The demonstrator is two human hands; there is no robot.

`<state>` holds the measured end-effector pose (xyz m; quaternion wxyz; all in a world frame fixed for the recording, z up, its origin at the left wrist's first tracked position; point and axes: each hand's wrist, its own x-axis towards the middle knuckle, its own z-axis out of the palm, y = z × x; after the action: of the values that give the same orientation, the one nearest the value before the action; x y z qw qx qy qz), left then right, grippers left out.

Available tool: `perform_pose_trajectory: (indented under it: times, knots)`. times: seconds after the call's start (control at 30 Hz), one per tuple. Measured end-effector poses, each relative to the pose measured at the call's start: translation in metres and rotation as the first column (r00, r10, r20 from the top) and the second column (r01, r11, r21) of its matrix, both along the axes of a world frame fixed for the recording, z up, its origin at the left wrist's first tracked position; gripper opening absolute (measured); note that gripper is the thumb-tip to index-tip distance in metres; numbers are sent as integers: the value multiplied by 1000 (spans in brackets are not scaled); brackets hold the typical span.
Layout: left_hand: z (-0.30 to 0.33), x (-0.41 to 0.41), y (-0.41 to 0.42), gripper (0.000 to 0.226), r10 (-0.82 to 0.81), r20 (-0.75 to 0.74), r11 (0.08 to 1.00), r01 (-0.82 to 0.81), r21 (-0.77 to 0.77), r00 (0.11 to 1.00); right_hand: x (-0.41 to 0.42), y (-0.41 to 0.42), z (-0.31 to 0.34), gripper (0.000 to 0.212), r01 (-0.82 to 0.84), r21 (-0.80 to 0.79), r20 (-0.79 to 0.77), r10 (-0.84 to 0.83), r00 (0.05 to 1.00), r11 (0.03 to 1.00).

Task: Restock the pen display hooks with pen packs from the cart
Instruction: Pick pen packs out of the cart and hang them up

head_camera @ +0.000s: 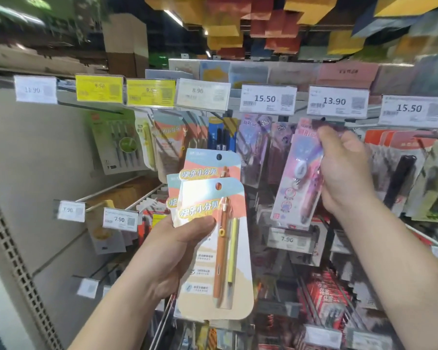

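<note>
My left hand [177,251] grips a fanned stack of pen packs [213,223] with orange, blue and cream cards, an orange pen showing in the front one. They are held upright in front of the display. My right hand [344,170] grips a pink-purple pen pack [297,178] by its right edge, its top raised just below the 13.90 price tag [338,102]. The hook under that tag is hidden behind the pack. Matching purple packs [256,147] hang to the left under the 15.50 tag [268,99].
Rows of hooks carry other pen packs: green and orange ones [142,142] at left, red-carded ones [400,157] at right. Bare hooks with 7.90 tags [120,219] stick out at lower left beside a beige side panel [36,160]. Red packs [326,299] hang lower right.
</note>
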<state>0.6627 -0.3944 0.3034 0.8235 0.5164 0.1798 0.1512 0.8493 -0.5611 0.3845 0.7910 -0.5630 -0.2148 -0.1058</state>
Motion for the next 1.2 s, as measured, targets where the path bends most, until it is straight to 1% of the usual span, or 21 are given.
perform_pose_trajectory:
  times: [0.13,0.2,0.37,0.53,0.6,0.67,0.77,0.83,0.9,0.97,1.03,1.07,1.13,1.2]
  knots:
    - [1,-7,14,29,-3,-2,1000,3,9,1000,5,12,10,14,91,51,24,-92,995,995]
    - [0,-10,20,31,-7,5,1000,7,0,1000,6,17,11,11,124,65,38,-126,991,990]
    - [-2,-15,29,40,-33,20,999,33,2,999,7,20,5,12,199,61,21,-200,980,978]
    - [-4,-14,31,38,-43,1,999,43,5,999,12,14,9,16,212,73,-2,-212,977,975]
    - [-5,-13,30,42,-50,-4,999,50,9,999,15,10,11,10,192,21,6,-192,981,981]
    - [-5,-11,27,40,-61,-7,998,61,12,998,18,3,13,6,158,-36,-15,-159,987,987]
    - [-6,-9,22,32,-53,9,999,53,-2,999,19,0,17,13,38,-11,-55,-39,998,999]
    - [-6,-6,16,29,-43,14,999,43,-5,999,21,-1,18,20,22,-14,-70,-23,997,1000]
    - [-5,-4,13,28,-46,14,999,46,-9,999,28,-1,13,19,53,-76,-81,-59,995,996]
    - [-5,-2,11,29,-47,8,999,47,-9,999,33,1,4,15,109,-180,-67,-123,990,978]
    - [-4,0,11,26,-49,6,999,49,-17,999,35,1,-8,21,183,-289,-28,-199,980,940]
    - [-3,0,11,27,-50,7,999,50,-22,999,35,0,-17,24,204,-323,11,-212,977,924]
    - [-3,2,9,32,-49,19,998,50,-30,999,34,0,-34,26,207,-343,86,-189,978,916]
    - [-2,5,8,35,-44,28,998,45,-42,999,37,-1,-48,28,211,-324,106,-186,977,922]
